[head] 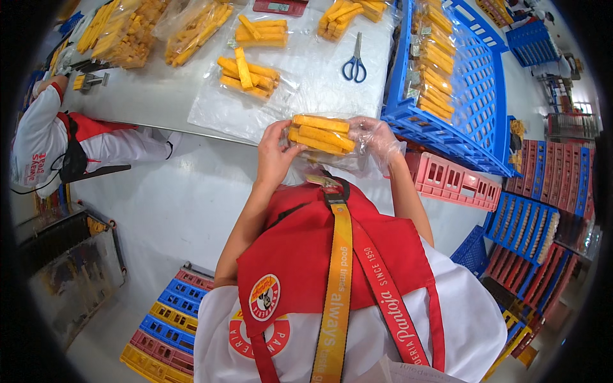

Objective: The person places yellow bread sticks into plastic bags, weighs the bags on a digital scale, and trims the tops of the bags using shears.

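Observation:
A clear plastic bag of yellow bread sticks (323,134) is held just off the table's front edge. My left hand (277,151), bare, grips its left end, with the thumb in front. On the right end is my right hand (380,139), in a clear plastic glove, its fingers partly hidden by loose film. Beyond the bag, two groups of bread sticks lie on clear film: a nearer one (249,76) with one stick laid across the top, and a farther one (261,34). Blue-handled scissors (354,71) rest on the white sheet (316,67) to the right.
A blue plastic crate (479,91) with several filled bags (436,62) stands at the right, above a pink crate (455,179). A red digital scale (280,6) and large bags of sticks (129,36) are farther back. At left is another person (43,134); stacked crates (167,325) stand behind me.

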The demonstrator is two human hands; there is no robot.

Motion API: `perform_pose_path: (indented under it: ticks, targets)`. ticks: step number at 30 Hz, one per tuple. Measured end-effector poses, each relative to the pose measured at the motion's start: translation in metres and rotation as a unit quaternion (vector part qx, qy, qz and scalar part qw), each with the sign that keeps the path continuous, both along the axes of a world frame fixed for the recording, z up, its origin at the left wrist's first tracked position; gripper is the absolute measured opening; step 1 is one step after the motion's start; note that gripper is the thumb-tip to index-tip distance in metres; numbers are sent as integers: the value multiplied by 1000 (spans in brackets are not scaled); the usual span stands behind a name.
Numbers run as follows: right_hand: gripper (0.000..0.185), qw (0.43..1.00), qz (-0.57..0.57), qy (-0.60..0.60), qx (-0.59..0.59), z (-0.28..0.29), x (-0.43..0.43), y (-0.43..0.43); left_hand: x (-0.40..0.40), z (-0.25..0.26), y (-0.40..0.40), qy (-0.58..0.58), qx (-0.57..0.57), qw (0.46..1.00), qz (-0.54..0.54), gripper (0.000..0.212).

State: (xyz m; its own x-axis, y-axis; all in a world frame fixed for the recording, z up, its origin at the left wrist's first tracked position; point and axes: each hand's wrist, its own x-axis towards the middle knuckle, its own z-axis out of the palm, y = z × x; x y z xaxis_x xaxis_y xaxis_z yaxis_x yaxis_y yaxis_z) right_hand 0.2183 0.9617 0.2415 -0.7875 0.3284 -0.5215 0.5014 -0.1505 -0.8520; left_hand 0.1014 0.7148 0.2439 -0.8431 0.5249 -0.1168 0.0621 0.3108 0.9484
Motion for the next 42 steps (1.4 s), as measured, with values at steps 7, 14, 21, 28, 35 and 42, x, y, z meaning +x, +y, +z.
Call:
perform_pose_path:
  ticks: [7, 14, 21, 28, 35, 42]
  targets:
    - [42, 999, -25, 8, -19, -4, 8, 10, 10, 14, -10, -93, 73, 992, -42, 74]
    - [41, 998, -50, -1, -46, 1, 6, 10, 36, -41, -154, -328, 80, 878, -340, 79]
    - [46, 998, -35, -5, -52, 12, 4, 7, -3, -85, -201, -472, -162, 814, -298, 57]
    - [55, 998, -21, -14, -49, 16, 18, 10, -20, 2, -68, 2, -32, 999, -36, 52]
    - [50, 971, -145, 34, -187, 13, 22, 2, -2, -11, 14, 14, -29, 995, -95, 86]
    - [43, 991, -97, 51, -79, 151, 30, 11, 3, 65, 38, -448, 285, 842, -98, 59]
